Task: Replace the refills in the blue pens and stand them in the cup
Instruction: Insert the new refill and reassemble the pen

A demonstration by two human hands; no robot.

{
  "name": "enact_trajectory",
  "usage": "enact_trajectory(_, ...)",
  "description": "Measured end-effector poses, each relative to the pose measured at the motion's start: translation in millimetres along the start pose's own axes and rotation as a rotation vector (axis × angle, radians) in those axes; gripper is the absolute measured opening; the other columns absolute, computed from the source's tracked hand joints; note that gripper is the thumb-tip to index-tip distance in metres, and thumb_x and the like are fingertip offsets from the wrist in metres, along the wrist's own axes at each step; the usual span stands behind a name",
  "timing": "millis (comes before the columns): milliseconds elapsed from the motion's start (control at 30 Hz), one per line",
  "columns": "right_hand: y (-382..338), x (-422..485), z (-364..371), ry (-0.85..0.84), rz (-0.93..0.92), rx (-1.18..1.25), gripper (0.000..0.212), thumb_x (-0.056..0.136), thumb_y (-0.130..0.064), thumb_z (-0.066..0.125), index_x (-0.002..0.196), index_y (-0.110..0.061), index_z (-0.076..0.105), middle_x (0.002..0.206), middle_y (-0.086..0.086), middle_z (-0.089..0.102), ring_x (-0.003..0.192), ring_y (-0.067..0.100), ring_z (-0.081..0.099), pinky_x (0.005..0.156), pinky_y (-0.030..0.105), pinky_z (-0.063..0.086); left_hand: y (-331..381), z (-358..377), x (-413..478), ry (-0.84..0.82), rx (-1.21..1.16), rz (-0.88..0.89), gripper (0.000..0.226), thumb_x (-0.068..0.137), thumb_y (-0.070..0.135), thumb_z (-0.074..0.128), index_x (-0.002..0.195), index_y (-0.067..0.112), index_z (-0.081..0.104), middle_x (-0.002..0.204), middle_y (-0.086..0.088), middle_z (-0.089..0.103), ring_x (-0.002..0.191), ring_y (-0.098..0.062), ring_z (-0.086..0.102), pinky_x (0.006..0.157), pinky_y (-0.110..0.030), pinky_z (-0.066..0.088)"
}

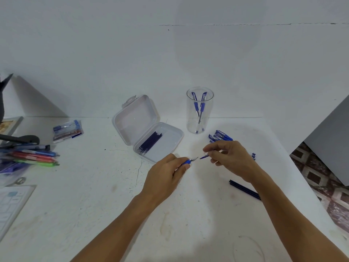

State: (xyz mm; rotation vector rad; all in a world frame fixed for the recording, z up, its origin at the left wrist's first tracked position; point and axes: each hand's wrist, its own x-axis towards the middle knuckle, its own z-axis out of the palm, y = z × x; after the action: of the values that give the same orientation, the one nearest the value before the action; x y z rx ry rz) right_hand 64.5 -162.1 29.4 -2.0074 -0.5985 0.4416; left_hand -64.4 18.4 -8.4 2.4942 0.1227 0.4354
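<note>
Two clear-bodied blue pens (200,108) stand tip-down in the tall clear plastic cup (190,127) at the back of the white table (94,186). So the job's begun, but prob. under half done. A loose heap of blue capped pens (221,137) lies just right of the cup, partly hidden behind the right hand; I'd guess those are yet to be done, tho can't count them. The open grey-white plastic case (136,118) left of the cup holds a row of dark-blue refills (150,141), so there's plenty of stock. Two thin dark-blue sticks (243,188) lie beside the right forearm, likely spent refills, though that's my guess.

One pen is in hand, in two pieces, above the table in front of the case. The left hand (166,174) has its fingers curled round the blue rubber-grip front section (188,161), whose pointed tip faces right. The right hand (232,159) pinches the rest of the pen (204,157) between thumb and fingertips. Only a thin dark-blue end pokes out toward the left hand, and whether that's a new refill I can't tell. The two ends are near, pointed at each other, not touching — looks like rejoining or parting, can't say which. The cup is beyond both hands, nearer the right.
</note>
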Motion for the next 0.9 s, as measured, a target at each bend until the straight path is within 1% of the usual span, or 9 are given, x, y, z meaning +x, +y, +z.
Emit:
enact_trajectory(67, -1, 1, -3, -0.056, -0.019, -0.034, 0.023, 0.092, -0.009, 0.061, 0.094, -0.025, 0.076, 0.082, -0.011, 0.073, 0.077, 0.013, 0.069, 0.072, 0.025, 0.059, -1, 0, 0, 0.000, -0.006, 0.004, 0.051, 0.094, 0.053, 0.038, 0.121, 0.021, 0.067, 0.082, 0.012, 0.052, 0.069, -0.008, 0.051, 0.060, -0.006, 0.030)
enact_trajectory(133, -2, -1, -2, -0.120, -0.037, -0.055, 0.021, 0.091, -0.009, 0.062, 0.097, -0.023, 0.076, 0.083, -0.015, 0.072, 0.078, 0.014, 0.069, 0.076, 0.028, 0.060, -2, 1, 1, -0.008, -0.008, 0.013, 0.051, 0.095, 0.053, 0.038, 0.121, 0.020, 0.067, 0.082, 0.012, 0.054, 0.070, -0.008, 0.052, 0.060, -0.009, 0.034)
enact_trajectory(233, 1, -1, 2, -0.118, -0.048, -0.037, 0.020, 0.090, -0.011, 0.064, 0.100, -0.024, 0.076, 0.087, -0.010, 0.074, 0.081, 0.018, 0.070, 0.080, 0.037, 0.061, -3, 4, 1, -0.011, -0.007, 0.037, 0.049, 0.098, 0.055, 0.038, 0.121, 0.022, 0.066, 0.083, 0.011, 0.056, 0.070, -0.009, 0.054, 0.059, -0.025, 0.049)
enact_trajectory(367, 4, 0, 1, -0.137, -0.043, -0.049, 0.018, 0.090, -0.013, 0.065, 0.100, -0.024, 0.076, 0.088, -0.005, 0.074, 0.083, 0.021, 0.070, 0.081, 0.041, 0.060, -3, 6, 2, -0.017, -0.003, 0.046, 0.052, 0.096, 0.056, 0.033, 0.122, 0.025, 0.065, 0.081, 0.011, 0.054, 0.070, -0.009, 0.053, 0.059, -0.031, 0.050)
enact_trajectory(467, 3, 0, 2, -0.156, -0.054, -0.039, 0.017, 0.090, -0.012, 0.065, 0.101, -0.020, 0.076, 0.086, -0.006, 0.073, 0.083, 0.021, 0.069, 0.081, 0.039, 0.060, 0, 7, 3, -0.030, -0.006, 0.067, 0.047, 0.098, 0.053, 0.037, 0.122, 0.025, 0.065, 0.080, 0.014, 0.051, 0.069, -0.008, 0.051, 0.058, -0.028, 0.048)
enact_trajectory(633, 6, -1, 6, -0.159, -0.034, 0.042, 0.017, 0.090, -0.014, 0.068, 0.105, -0.018, 0.073, 0.089, 0.002, 0.076, 0.085, 0.021, 0.072, 0.083, 0.035, 0.061, 5, 7, 3, -0.043, -0.028, 0.050, 0.039, 0.099, 0.043, 0.043, 0.125, 0.021, 0.063, 0.087, 0.017, 0.052, 0.072, -0.003, 0.051, 0.064, -0.009, 0.037)
enact_trajectory(767, 5, -4, 7, -0.160, -0.015, 0.143, 0.015, 0.089, -0.014, 0.070, 0.103, -0.018, 0.074, 0.089, 0.002, 0.077, 0.086, 0.019, 0.074, 0.081, 0.030, 0.060, 8, 8, 0, -0.058, -0.125, -0.051, 0.033, 0.099, 0.041, 0.045, 0.126, 0.024, 0.056, 0.102, 0.015, 0.059, 0.089, -0.005, 0.057, 0.077, -0.017, 0.048)
enact_trajectory(833, 3, -5, 9, -0.151, -0.013, 0.181, 0.015, 0.089, -0.015, 0.070, 0.102, -0.020, 0.074, 0.089, 0.002, 0.077, 0.086, 0.018, 0.074, 0.080, 0.028, 0.060, 9, 11, -1, -0.036, -0.100, -0.051, 0.025, 0.100, 0.039, 0.044, 0.116, 0.024, 0.057, 0.099, 0.015, 0.060, 0.085, -0.007, 0.057, 0.072, -0.015, 0.045)
enact_trajectory(900, 1, -7, 11, -0.144, -0.016, 0.204, 0.015, 0.089, -0.015, 0.070, 0.102, -0.020, 0.074, 0.089, 0.003, 0.077, 0.086, 0.017, 0.074, 0.080, 0.027, 0.060, 11, 12, 0, -0.016, -0.054, -0.049, 0.018, 0.100, 0.036, 0.044, 0.105, 0.025, 0.056, 0.087, 0.016, 0.056, 0.075, -0.008, 0.055, 0.062, -0.010, 0.037)
